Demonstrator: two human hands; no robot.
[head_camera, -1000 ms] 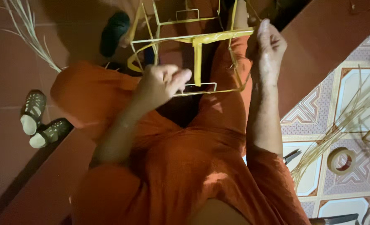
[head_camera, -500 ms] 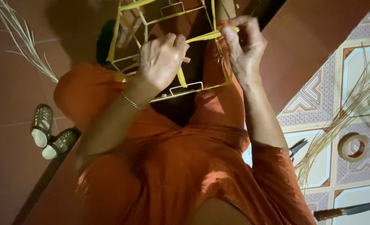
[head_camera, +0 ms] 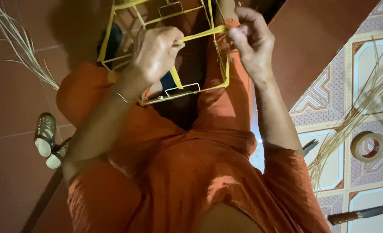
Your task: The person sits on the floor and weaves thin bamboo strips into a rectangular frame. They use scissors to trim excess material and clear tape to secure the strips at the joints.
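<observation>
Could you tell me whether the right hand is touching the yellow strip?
Touching: the head view shows the right hand's fingers pinching the yellow strip.

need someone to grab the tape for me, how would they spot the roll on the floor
Look to the patterned floor tiles on the right, beyond the person's orange sleeve. Among the pale straw strands fanned across them lies the tape roll, flat on a tile. It is the only round ring there, unlike the long knife lying nearer the bottom edge.
</observation>
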